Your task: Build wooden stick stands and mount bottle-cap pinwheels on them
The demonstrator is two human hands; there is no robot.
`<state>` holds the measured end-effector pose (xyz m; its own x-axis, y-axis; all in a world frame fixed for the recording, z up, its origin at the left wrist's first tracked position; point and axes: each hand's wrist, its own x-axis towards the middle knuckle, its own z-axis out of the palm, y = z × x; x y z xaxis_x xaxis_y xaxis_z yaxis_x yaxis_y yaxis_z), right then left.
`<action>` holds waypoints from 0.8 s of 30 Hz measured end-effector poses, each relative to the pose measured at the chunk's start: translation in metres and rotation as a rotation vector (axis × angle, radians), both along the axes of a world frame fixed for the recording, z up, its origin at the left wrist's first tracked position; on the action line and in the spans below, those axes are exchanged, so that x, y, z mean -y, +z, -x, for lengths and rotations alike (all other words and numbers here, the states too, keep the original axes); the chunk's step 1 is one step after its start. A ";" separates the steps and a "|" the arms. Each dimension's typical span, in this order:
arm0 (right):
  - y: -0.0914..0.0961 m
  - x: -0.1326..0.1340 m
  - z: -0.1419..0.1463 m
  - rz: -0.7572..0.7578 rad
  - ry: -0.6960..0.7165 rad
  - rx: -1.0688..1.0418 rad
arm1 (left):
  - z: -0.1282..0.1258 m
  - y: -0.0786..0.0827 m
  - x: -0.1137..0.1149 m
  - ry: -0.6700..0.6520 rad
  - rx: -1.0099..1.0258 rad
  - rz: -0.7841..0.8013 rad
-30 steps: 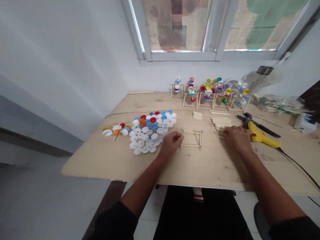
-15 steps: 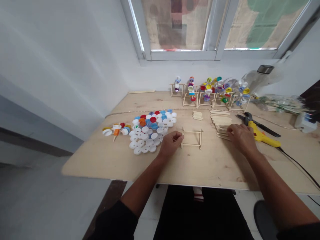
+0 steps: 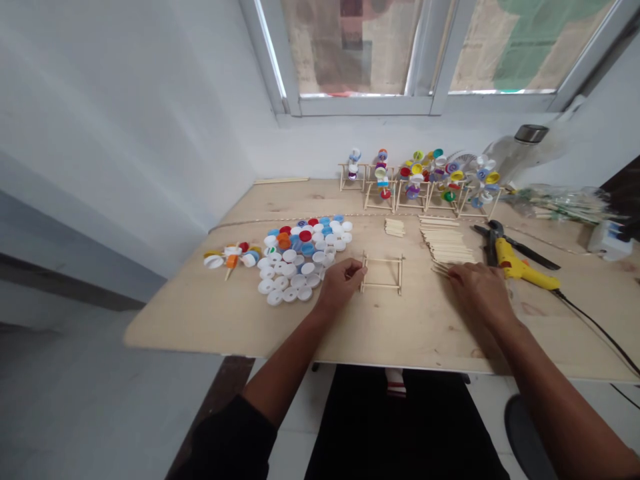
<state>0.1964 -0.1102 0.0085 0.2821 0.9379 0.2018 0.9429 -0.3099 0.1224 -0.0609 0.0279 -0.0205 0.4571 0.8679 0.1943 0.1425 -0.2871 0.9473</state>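
Note:
My left hand [image 3: 343, 283] pinches the left side of a small frame of thin wooden sticks [image 3: 383, 286], which stands on the table. To the right, my right hand [image 3: 479, 290] is at the near end of a row of loose wooden sticks [image 3: 443, 239]. Its fingers are bent together over the nearest sticks, and the fingertips are partly hidden, so what they grip is unclear. Many plastic bottle caps [image 3: 293, 272], mostly white, lie just left of my left hand. A yellow glue gun [image 3: 525, 269] rests beyond my right hand.
Several stick stands with wheels of coloured caps [image 3: 415, 177] line the back. A cap wheel [image 3: 233, 257] lies at the left. Pliers [image 3: 493, 237], a short stick pile [image 3: 395, 228], a bottle [image 3: 523, 153] and a plug adapter [image 3: 610, 241] are also on the table [image 3: 320, 340].
My right hand has come slightly nearer along the stick row, uncovering sticks it hid before. My left hand keeps hold of the frame. The view has tipped down a little.

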 end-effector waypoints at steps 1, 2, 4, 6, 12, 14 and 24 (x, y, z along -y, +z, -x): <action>-0.001 -0.001 -0.003 -0.008 -0.018 0.027 | 0.000 0.000 0.000 0.002 0.002 0.007; -0.002 -0.002 -0.005 -0.018 -0.037 0.050 | 0.000 0.000 0.000 0.003 0.005 0.013; -0.003 -0.004 -0.009 -0.042 -0.062 0.078 | -0.001 0.000 0.001 0.003 0.012 0.025; -0.005 -0.004 -0.009 -0.065 -0.062 0.082 | -0.001 0.000 0.001 -0.001 0.013 0.032; -0.004 0.003 -0.001 -0.115 -0.026 0.084 | -0.002 0.000 0.001 0.004 0.022 0.039; -0.004 0.005 0.001 -0.135 -0.024 0.076 | -0.002 0.000 0.001 0.002 0.019 0.029; -0.011 -0.010 0.050 -0.296 0.097 -0.448 | -0.001 -0.001 -0.001 0.001 0.012 -0.003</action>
<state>0.1463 -0.1003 -0.0025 0.3158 0.8854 0.3409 0.9088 -0.1791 -0.3768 -0.0596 0.0285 -0.0219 0.4542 0.8677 0.2022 0.1313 -0.2897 0.9481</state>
